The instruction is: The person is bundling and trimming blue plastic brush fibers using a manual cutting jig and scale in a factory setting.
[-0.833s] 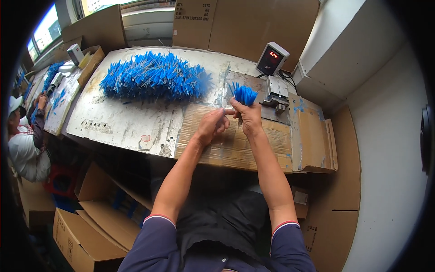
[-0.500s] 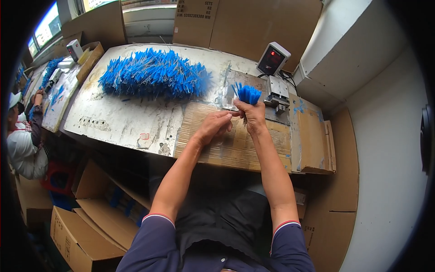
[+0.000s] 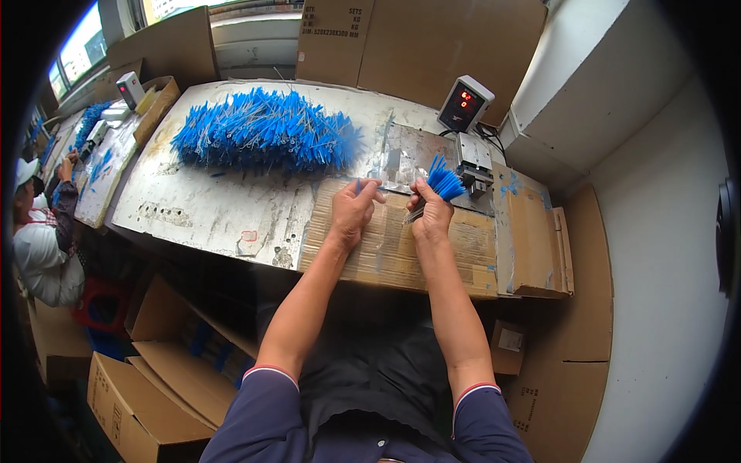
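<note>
In my right hand (image 3: 432,216) is a bundle of thin blue sticks (image 3: 445,182), gripped with the blue ends fanned up and to the right; thin grey wire-like ends show below. My left hand (image 3: 353,212) is a little to the left over the cardboard mat, thumb and fingers closed on what looks like one blue stick (image 3: 357,186). Most of that stick is hidden by the fingers. A large heap of the same blue sticks with grey wire ends (image 3: 262,131) lies on the white table (image 3: 201,220), beyond my left hand and apart from it.
Behind my right hand stand a small metal fixture (image 3: 473,158) on a metal plate and a white box with a lit red display (image 3: 465,104). A cardboard tray (image 3: 536,231) borders the right side. Open cartons (image 3: 147,393) sit below left. A co-worker (image 3: 46,239) works at another table.
My hands have moved apart: the left went slightly left and up. The bundle in my right hand now tilts to the right instead of standing upright. The red display has changed.
</note>
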`<state>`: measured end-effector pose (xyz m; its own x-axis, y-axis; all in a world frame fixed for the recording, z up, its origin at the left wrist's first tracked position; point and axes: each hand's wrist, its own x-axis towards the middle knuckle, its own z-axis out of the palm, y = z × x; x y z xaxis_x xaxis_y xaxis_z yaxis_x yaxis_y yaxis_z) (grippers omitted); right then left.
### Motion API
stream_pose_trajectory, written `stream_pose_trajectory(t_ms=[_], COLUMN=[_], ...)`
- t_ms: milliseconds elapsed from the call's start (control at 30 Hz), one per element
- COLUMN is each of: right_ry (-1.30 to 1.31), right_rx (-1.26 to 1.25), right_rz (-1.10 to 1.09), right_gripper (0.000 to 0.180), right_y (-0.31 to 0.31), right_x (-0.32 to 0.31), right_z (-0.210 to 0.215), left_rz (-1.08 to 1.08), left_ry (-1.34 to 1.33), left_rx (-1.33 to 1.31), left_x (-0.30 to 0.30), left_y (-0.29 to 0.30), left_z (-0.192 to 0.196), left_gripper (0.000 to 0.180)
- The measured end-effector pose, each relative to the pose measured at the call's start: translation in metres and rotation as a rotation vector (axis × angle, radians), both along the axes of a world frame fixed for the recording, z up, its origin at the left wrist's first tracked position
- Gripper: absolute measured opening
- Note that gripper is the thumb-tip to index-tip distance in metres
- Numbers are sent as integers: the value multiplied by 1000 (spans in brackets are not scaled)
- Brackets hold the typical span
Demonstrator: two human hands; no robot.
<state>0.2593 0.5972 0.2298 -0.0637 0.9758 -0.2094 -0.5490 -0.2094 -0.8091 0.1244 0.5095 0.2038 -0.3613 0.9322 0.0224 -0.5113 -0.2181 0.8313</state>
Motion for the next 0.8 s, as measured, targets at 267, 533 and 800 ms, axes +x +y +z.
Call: stream_pose_trajectory(t_ms=[267,533,800], right_ry=[-234,-279,-127], right_rx=[235,576,325], right_rz=[-62,245,471], right_gripper=[10,12,24], right_y=[-6,-8,-22], right_x=[21,12,3], right_z=[-5,-6,0], left_rz=[447,633,331], left_ry=[426,792,332], left_rx=[-111,-31,140], left_x=[-3,21,28], left_y=[11,3,22], left_z=[-22,0,38], left_gripper=[19,22,24])
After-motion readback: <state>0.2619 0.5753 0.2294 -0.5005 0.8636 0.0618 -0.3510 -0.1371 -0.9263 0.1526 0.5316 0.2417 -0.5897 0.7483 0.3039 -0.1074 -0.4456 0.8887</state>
